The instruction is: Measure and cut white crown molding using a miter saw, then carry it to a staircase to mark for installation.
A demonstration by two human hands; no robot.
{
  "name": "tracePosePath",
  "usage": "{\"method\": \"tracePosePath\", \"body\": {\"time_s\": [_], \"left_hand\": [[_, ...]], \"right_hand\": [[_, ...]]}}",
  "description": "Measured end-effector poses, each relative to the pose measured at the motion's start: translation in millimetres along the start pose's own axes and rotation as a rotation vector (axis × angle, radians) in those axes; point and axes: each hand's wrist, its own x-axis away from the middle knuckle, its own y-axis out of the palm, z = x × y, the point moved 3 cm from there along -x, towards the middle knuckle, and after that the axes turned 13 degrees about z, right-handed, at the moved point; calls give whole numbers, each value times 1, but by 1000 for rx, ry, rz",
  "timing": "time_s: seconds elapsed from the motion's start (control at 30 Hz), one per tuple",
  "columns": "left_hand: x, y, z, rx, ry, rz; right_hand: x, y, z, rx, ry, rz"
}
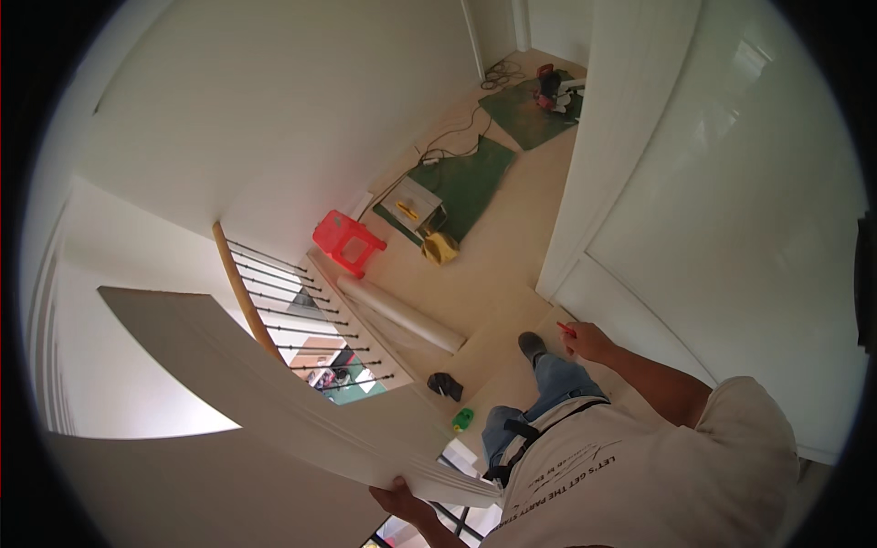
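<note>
My left hand is closed on the lower edge of a long white trim board with a grooved, moulded profile. The board runs up and away to the left, crossing in front of the railing. My right hand is closed around a slim red pen-like thing, held out by the white panelled wall on the right; its exact kind is too small to make out. Below my hands, a black pouch-like thing and a small green object lie near my feet.
A wooden-topped railing with dark bars borders a drop on the left. Beyond it stand a red plastic stool and a small machine table on a green mat. A pale roll, cables and a red power saw lie about.
</note>
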Motion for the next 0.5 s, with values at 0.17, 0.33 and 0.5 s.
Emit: {"method": "tracePosePath", "body": {"time_s": [0.17,0.33,0.5], "left_hand": [[-43,139,-36,294,-3,-150],[-110,202,-36,208,-36,-236],[-155,261,-25,99,-235,-370]], "right_hand": [[-125,58,42,369,-169,48],[-191,82,-36,97,-103,-47],[-299,129,-68,-24,-107,-141]]}}
